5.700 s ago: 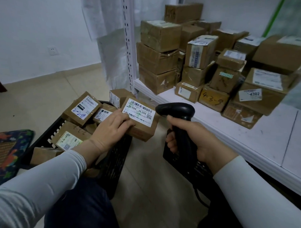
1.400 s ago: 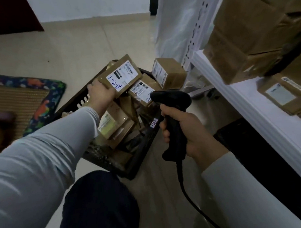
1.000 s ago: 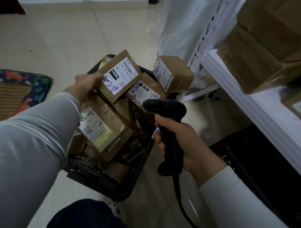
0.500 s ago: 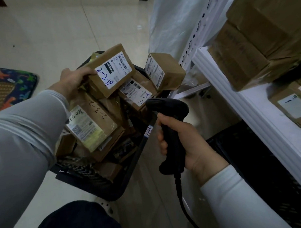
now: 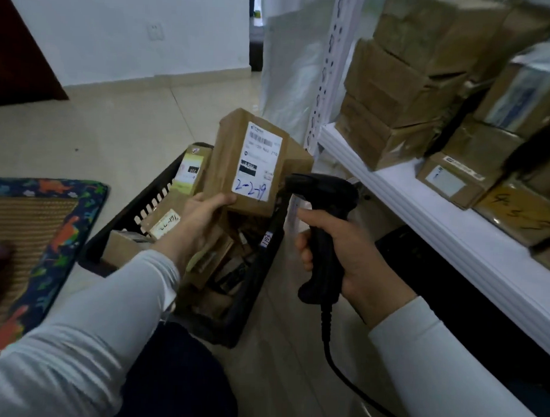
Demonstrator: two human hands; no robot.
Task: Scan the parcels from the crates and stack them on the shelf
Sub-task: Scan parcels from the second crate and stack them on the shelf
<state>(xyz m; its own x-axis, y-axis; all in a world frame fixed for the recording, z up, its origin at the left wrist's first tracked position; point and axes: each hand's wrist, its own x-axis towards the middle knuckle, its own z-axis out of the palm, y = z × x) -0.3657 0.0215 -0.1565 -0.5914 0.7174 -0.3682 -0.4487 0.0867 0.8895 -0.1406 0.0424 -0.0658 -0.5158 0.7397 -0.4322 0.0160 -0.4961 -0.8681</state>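
Tiled storeroom; white shelf [image 5: 405, 194] at right w/ several boxes [image 5: 393, 97] stacked, so pt. done. Crate [image 5: 110, 240]: more pcls left. Parcel "2-2-19" [image 5: 237, 166]: I see left hand [image 5: 198, 221] gripping its lower end, above crate. Right hand [image 5: 356, 264] wrapped round scanner [image 5: 324, 188], just beside label; scan pending, I reckon.

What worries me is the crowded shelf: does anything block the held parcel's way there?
Only the scanner in the right hand sits between the parcel, gripped by the left hand, and the shelf, whose front strip is bare.
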